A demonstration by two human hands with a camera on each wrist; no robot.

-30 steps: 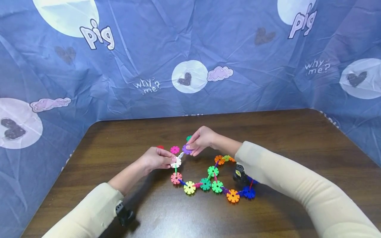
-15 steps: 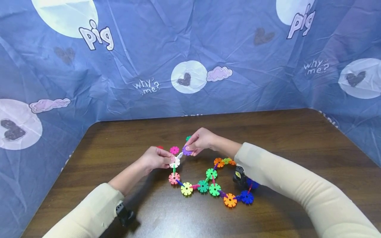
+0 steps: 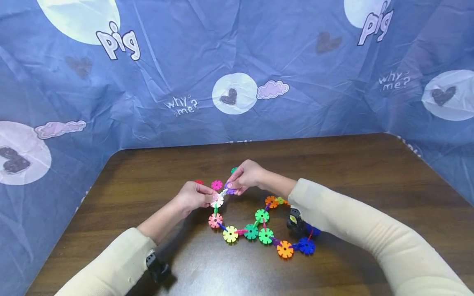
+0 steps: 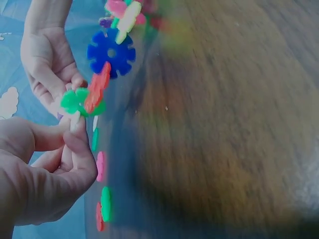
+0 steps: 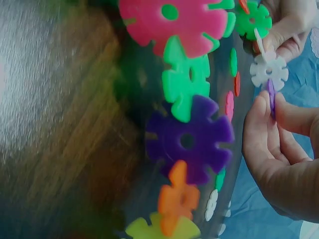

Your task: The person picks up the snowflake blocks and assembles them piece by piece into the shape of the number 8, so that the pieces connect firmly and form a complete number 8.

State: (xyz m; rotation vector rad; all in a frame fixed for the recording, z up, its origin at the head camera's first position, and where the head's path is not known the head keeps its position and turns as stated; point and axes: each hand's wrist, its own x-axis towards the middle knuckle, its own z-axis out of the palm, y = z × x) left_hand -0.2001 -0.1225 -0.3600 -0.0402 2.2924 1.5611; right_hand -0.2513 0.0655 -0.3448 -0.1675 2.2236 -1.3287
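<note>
My left hand (image 3: pixel 192 197) pinches a white snowflake disc (image 3: pixel 218 201) at the left end of a linked chain of colourful notched discs. A second white snowflake disc (image 5: pixel 269 71) slots into it and points toward my right hand (image 3: pixel 249 176). Between the right thumb and fingers is a purple snowflake disc (image 5: pixel 271 97), its edge meeting that second white disc; how deeply they engage I cannot tell. The chain runs through a salmon disc (image 3: pixel 215 220), a yellow disc (image 3: pixel 230 234) and a green disc (image 3: pixel 266 236) to a blue disc (image 3: pixel 306 246).
Loose discs lie beyond the hands on the brown table (image 3: pixel 177 164): a pink disc (image 3: pixel 216 185), a red disc (image 3: pixel 199 182) and a green disc (image 3: pixel 234 170). My right forearm covers part of the chain's right loop. Blue printed cloth (image 3: pixel 185 61) hangs behind.
My right hand has moved slightly left and down, bringing the purple disc against the second white disc. The linked chain has shifted a little left, while the left hand has barely moved.
</note>
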